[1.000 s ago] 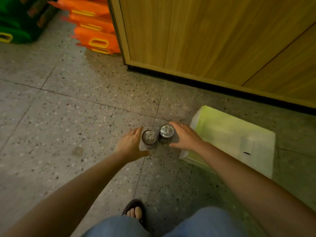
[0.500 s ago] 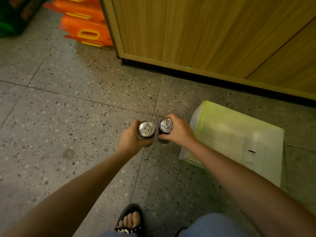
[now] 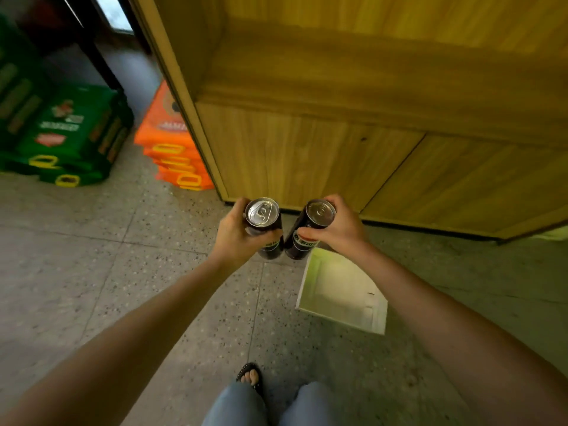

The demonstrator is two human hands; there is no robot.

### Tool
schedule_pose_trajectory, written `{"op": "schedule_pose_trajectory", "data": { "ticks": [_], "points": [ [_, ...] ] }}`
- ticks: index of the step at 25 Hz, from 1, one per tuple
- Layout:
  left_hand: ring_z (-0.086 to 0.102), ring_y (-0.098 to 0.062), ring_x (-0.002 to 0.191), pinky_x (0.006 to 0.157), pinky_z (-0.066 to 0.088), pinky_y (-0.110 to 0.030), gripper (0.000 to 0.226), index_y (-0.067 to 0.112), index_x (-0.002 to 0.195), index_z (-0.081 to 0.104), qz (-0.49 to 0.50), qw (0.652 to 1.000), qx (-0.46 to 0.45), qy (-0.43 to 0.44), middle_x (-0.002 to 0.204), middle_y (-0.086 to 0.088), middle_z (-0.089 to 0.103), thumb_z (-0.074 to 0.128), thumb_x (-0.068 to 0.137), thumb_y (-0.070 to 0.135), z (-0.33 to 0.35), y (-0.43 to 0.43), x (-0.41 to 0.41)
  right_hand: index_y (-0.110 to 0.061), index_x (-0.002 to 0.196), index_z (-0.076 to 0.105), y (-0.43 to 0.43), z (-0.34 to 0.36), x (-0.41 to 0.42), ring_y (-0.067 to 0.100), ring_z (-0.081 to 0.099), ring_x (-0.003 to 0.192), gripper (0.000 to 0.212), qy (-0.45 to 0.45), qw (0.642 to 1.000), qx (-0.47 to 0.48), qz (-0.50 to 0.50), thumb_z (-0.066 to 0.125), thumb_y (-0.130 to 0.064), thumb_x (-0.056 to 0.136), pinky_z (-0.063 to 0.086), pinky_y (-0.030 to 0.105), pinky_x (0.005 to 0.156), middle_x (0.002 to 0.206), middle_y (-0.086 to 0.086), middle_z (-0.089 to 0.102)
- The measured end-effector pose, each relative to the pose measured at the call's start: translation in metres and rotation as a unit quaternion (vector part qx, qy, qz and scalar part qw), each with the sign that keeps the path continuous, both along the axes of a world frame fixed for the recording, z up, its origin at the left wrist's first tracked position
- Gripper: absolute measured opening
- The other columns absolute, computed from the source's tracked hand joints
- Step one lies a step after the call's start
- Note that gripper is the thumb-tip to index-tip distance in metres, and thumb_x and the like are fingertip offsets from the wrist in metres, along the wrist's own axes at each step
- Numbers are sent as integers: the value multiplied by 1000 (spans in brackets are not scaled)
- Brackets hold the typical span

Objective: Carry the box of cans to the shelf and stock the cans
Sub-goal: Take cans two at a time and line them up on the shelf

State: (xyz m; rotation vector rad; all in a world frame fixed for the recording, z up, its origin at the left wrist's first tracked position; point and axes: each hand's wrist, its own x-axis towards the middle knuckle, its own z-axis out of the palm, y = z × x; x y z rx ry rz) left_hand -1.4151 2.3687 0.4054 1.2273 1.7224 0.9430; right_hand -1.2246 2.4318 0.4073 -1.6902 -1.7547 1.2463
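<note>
My left hand (image 3: 232,235) grips a dark can with a silver top, the left can (image 3: 263,222), held upright in the air. My right hand (image 3: 339,227) grips a second dark can, the right can (image 3: 310,229), tilted slightly, its base near the first can's base. Below them a pale white-and-green box (image 3: 341,298) lies on the floor, partly hidden by my right forearm. Ahead stands a wooden shelf unit with an open shelf board (image 3: 353,69) above closed lower panels.
Stacked orange cartons (image 3: 172,142) lean against the shelf unit's left side, with green cartons (image 3: 61,133) further left. The floor is speckled grey tile (image 3: 92,272). My sandalled foot (image 3: 250,378) and jeans show at the bottom.
Both hands have lifted the two cans up off the floor, away from the box. The view has tilted upward, and the open shelf board has come into sight.
</note>
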Motion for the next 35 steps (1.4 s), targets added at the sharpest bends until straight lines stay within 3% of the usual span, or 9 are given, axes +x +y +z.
{"op": "schedule_pose_trajectory", "data": {
  "ticks": [5, 8, 11, 14, 16, 20, 24, 28, 35],
  "points": [
    [61, 0, 87, 75, 49, -16, 46, 28, 94, 52, -51, 998, 25, -32, 93, 15, 63, 82, 63, 12, 200, 23, 23, -14, 109, 49, 7, 207, 37, 16, 57, 98, 66, 27, 999, 8, -23, 86, -24, 55, 49, 31, 84, 107, 0, 60],
    [61, 1, 91, 83, 52, -20, 49, 28, 101, 52, -106, 993, 41, -27, 97, 15, 63, 82, 64, 15, 303, 38, 47, -17, 107, 48, 10, 310, 68, 17, 56, 103, 64, 49, 997, 19, -57, 86, -16, 56, 45, 27, 83, 106, -1, 59],
    [62, 3, 86, 80, 55, -20, 50, 26, 103, 55, -155, 984, 86, -19, 96, 17, 63, 83, 63, 20, 381, 57, 81, -20, 100, 48, 14, 391, 102, 23, 58, 109, 58, 66, 993, 55, -82, 84, -8, 57, 45, 23, 79, 97, -6, 59],
    [58, -3, 93, 75, 47, -13, 58, 17, 114, 56, -199, 972, 127, 0, 100, 13, 60, 82, 63, 24, 441, 85, 124, -14, 108, 51, 25, 457, 136, 21, 57, 109, 60, 48, 984, 117, -128, 83, -10, 59, 44, 26, 82, 107, 1, 61],
    [56, -8, 95, 77, 45, -18, 58, 15, 115, 56, -199, 968, 151, 4, 102, 8, 59, 83, 64, 24, 473, 110, 154, -11, 113, 51, 38, 494, 163, 19, 56, 106, 62, 30, 972, 162, -165, 84, -13, 60, 43, 25, 82, 109, 2, 60],
    [61, -18, 105, 85, 48, -29, 57, 13, 115, 57, -193, 964, 183, -25, 113, -3, 65, 82, 64, 17, 516, 165, 211, -11, 117, 53, 81, 544, 220, 19, 55, 110, 62, 41, 959, 208, -187, 82, -14, 63, 43, 26, 84, 118, 5, 61],
    [60, -18, 101, 88, 49, -33, 57, 9, 116, 58, -120, 967, 216, -59, 116, -9, 66, 82, 65, 15, 542, 227, 263, -12, 111, 55, 149, 568, 268, 15, 57, 99, 56, 60, 957, 235, -159, 82, -13, 62, 45, 22, 76, 113, 5, 63],
    [61, -18, 98, 84, 49, -31, 56, 6, 117, 57, -59, 971, 223, -64, 116, -12, 66, 81, 66, 12, 550, 285, 303, -13, 107, 58, 225, 571, 295, 20, 61, 103, 54, 69, 962, 237, -118, 84, -15, 60, 48, 27, 80, 105, 2, 64],
    [62, -24, 108, 92, 51, -39, 58, 7, 118, 58, -24, 977, 209, -46, 116, -13, 67, 81, 65, 11, 532, 350, 329, -11, 109, 59, 304, 558, 305, 18, 60, 99, 57, 97, 971, 204, -84, 85, -17, 59, 53, 38, 88, 113, 6, 65]
  ]
}}
